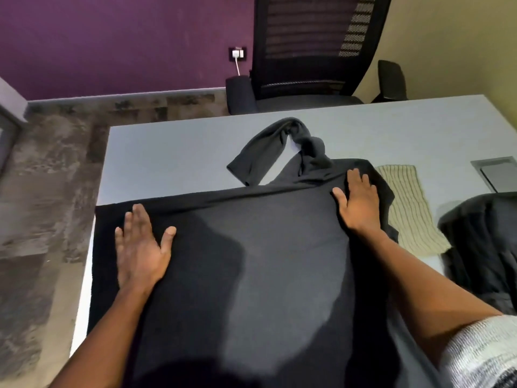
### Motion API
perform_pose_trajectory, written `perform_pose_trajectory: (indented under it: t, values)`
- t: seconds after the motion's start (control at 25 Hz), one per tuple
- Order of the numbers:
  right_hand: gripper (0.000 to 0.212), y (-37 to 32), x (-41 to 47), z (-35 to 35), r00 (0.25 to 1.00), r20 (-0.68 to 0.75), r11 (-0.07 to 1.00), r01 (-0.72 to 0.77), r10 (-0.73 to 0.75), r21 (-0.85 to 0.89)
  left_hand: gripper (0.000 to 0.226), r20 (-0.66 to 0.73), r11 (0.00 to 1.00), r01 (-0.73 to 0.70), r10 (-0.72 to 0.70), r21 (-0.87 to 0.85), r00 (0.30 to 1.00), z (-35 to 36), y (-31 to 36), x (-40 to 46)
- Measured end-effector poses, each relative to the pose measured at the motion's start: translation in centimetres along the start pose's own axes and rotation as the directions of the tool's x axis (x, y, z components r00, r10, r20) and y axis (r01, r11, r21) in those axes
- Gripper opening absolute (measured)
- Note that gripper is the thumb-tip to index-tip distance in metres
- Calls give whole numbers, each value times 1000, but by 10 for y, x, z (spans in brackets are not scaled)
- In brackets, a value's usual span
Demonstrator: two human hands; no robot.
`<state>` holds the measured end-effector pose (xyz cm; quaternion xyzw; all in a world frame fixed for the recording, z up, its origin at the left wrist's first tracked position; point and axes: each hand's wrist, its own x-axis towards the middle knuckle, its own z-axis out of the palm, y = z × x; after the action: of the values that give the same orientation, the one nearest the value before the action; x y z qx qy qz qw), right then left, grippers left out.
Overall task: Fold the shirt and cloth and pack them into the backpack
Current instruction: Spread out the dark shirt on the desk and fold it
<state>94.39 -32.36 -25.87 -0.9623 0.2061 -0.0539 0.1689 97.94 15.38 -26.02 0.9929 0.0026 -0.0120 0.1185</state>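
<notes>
A dark grey shirt point(251, 261) lies spread across the near part of the grey table point(167, 158), one sleeve point(260, 152) bunched toward the far side. My left hand point(141, 247) rests flat on the shirt's left part, fingers straight. My right hand point(359, 201) presses flat on the shirt's upper right part. A cream striped cloth point(411, 208) lies on the table just right of the shirt, partly under its edge. A dark backpack point(484, 247) sits at the table's right edge, cut off by the frame.
A black mesh office chair point(307, 51) stands behind the table's far edge. A grey cable hatch point(495, 172) is set into the table at the right. The table's left edge drops to a mottled floor point(50, 177).
</notes>
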Motion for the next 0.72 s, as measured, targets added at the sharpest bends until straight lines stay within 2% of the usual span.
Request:
perform_pose_trajectory:
  t: [0.16, 0.2, 0.24, 0.28, 0.32, 0.36, 0.4, 0.44, 0.56, 0.72]
  values:
    - [68, -4, 2, 3, 993, 36, 992, -111, 113, -62, 91, 46, 998, 19, -22, 60, 999, 1, 1, 3]
    - [65, -12, 2, 0, 990, 22, 989, -138, 139, -49, 88, 48, 998, 34, -37, 50, 998, -1, 5, 4]
    - [58, -19, 1, -4, 995, -30, 995, -101, 100, -15, 84, 39, 999, 27, -29, 40, 999, -4, 11, 5]
    - [47, -26, -2, -7, 994, -107, 999, 26, -22, 31, 79, 24, 999, -16, 15, 36, 1000, -5, 18, 5]
    - [37, -32, -6, -8, 967, -168, 977, 202, -190, 62, 74, 23, 995, -88, 87, 45, 996, -5, 25, 5]
    - [33, -38, -10, -7, 923, -171, 931, 359, -343, 69, 72, 45, 985, -163, 160, 59, 986, -3, 32, 5]
    - [35, -44, -12, -4, 886, -119, 887, 457, -448, 68, 74, 79, 975, -212, 206, 72, 975, 0, 38, 6]
    - [42, -48, -12, 2, 878, -41, 876, 479, -477, 61, 77, 107, 971, -223, 213, 82, 971, 2, 40, 8]
    - [61, -46, -5, 15, 956, 131, 960, 272, -262, -67, 87, 116, 980, -163, 150, 112, 982, 6, 35, 15]
    - [73, -35, 2, 10, 984, 174, 988, 58, -32, -144, 97, 135, 974, -165, 144, 157, 980, 5, 28, 21]
